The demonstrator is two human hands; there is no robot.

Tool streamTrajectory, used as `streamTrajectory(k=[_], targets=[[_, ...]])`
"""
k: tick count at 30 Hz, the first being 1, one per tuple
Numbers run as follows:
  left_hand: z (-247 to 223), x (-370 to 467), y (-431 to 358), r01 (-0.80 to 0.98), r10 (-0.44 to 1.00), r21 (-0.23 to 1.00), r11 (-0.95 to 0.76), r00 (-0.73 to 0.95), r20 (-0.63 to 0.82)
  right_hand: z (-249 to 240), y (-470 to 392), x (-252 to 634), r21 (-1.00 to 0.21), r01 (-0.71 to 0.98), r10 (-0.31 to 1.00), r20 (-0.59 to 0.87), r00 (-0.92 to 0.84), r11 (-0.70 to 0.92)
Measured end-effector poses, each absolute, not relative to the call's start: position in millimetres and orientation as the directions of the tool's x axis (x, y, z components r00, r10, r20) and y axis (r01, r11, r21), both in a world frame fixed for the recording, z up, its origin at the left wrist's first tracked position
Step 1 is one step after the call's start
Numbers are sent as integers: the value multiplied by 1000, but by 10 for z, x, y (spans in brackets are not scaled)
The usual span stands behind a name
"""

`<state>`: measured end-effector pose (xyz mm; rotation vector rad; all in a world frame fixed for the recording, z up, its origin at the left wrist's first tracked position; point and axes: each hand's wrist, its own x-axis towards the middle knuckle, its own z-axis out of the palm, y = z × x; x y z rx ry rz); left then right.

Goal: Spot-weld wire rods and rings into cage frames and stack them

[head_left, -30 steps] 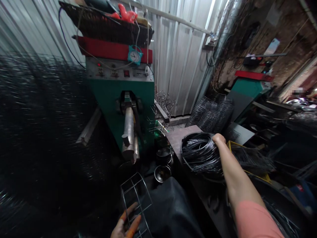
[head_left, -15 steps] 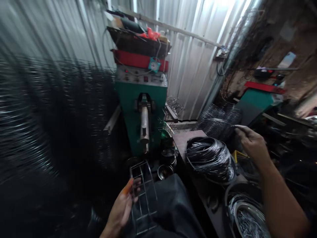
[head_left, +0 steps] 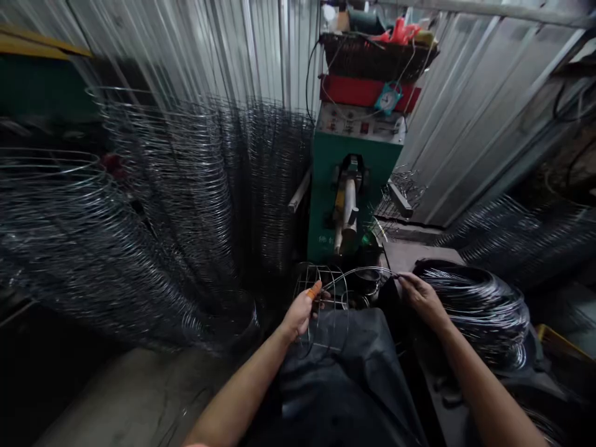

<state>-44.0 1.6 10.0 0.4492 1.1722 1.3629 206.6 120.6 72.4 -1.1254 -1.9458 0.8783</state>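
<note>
The left hand (head_left: 300, 312) is closed on the near side of a wire cage frame (head_left: 321, 304), which stands over the lap on a dark apron (head_left: 339, 372); one finger of this hand wears an orange finger cover (head_left: 313, 290). The right hand (head_left: 421, 298) pinches a thin wire ring (head_left: 358, 272) between its fingertips. The ring curves from this hand toward the left hand and lies across the top of the cage frame, touching it or just above it; I cannot tell which.

Just to the right of the right hand there is a thick bundle of wire rings (head_left: 475, 304), lying on the dark desk (head_left: 419, 251). Just beyond both hands, between them, some small metal bowls (head_left: 367, 282) stand low at the foot of the machine.

Further beyond the hands stands a green machine (head_left: 354, 186) with a metal arm on its front, a red band above it and a small turquoise clock (head_left: 387, 99). Far to the left of the left hand, tall stacks of wire hoops (head_left: 153, 205) fill the space. Behind everything is a corrugated metal wall (head_left: 261, 49).
</note>
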Motion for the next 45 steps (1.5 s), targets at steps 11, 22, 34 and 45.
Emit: streamTrajectory(k=[11,22,34,45], targets=[[-64,-365,-14,-448,903,856,258,-202,-378,793,970,1306,-407,439,476,-11,-879,801],[-15,-520,-249,-314,954,931,188,-167,-249,797,1107,1462,-494,442,544,78,-835,749],[-126,-495,-286,-179,924,971,158,-321,-210,645,1249,1579,-518,400,587,268,-764,756],[77,-693,425,-297,898,947,124,-372,-234,392,1677,1598,-571,582,796,239,-557,579]])
